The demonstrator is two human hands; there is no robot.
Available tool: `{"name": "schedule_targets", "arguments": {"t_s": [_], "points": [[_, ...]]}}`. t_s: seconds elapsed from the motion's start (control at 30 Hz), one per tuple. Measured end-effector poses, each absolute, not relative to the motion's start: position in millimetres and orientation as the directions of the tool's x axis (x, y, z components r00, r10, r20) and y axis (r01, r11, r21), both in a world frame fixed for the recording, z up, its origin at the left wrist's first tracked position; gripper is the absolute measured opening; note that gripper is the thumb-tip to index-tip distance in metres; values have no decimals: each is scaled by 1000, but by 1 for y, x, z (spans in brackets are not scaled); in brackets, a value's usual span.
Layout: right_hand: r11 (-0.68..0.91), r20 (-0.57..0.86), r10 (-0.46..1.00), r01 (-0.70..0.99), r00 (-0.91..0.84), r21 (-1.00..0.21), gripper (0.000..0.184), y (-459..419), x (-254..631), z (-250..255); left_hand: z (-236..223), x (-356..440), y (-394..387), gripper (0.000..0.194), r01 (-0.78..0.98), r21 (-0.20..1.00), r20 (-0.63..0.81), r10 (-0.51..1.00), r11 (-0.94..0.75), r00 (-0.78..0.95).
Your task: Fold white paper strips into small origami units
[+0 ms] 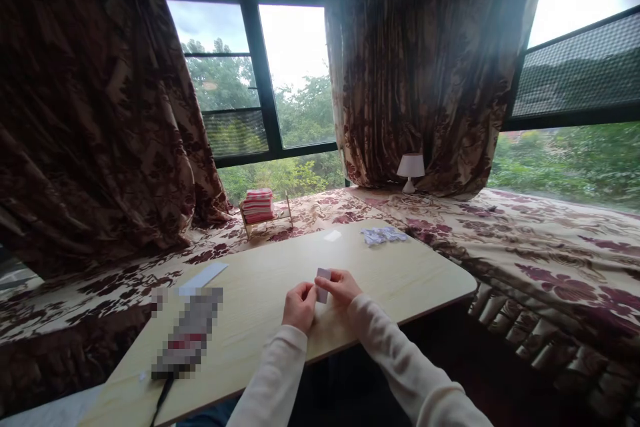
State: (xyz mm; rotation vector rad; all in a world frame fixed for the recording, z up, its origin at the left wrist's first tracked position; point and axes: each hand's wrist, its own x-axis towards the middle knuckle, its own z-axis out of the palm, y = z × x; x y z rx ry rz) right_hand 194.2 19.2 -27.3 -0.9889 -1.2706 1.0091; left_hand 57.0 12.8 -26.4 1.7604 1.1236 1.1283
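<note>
Between my two hands, above the near middle of the pale table (pixel 260 293), is a small white paper piece (pixel 323 288). My right hand (pixel 340 285) pinches it between thumb and fingers from the right. My left hand (pixel 299 307) is closed at its left edge, thumb and fingertips pressed together against the paper. Whether the piece is folded I cannot make out. A heap of small whitish pieces (pixel 384 235) lies toward the table's far right corner.
A pixelated dark object with a cord (pixel 187 337) lies at the table's left, beside a flat white strip (pixel 204 277). Beyond the table, a small rack (pixel 267 219) bears folded red-and-white cloths (pixel 259 203). A white lamp (pixel 411 168) stands by the curtains.
</note>
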Motion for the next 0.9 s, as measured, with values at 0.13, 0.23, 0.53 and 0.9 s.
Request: {"name": "schedule_targets", "arguments": {"t_s": [0.13, 0.23, 0.53, 0.9], "points": [[278, 278, 960, -48, -3, -959, 32, 21, 195, -29, -26, 57, 12, 25, 287, 890, 288, 925, -354, 248], [270, 271, 962, -18, -42, -963, 30, 25, 197, -33, -24, 59, 11, 26, 300, 885, 290, 925, -357, 245], [190, 191, 982, 114, -4, -975, 29, 31, 194, -40, -16, 64, 5, 27, 278, 897, 286, 932, -343, 224], [231, 253, 943, 121, 218, -965, 26, 36, 184, -40, -13, 66, 3, 24, 221, 920, 292, 942, -324, 165]]}}
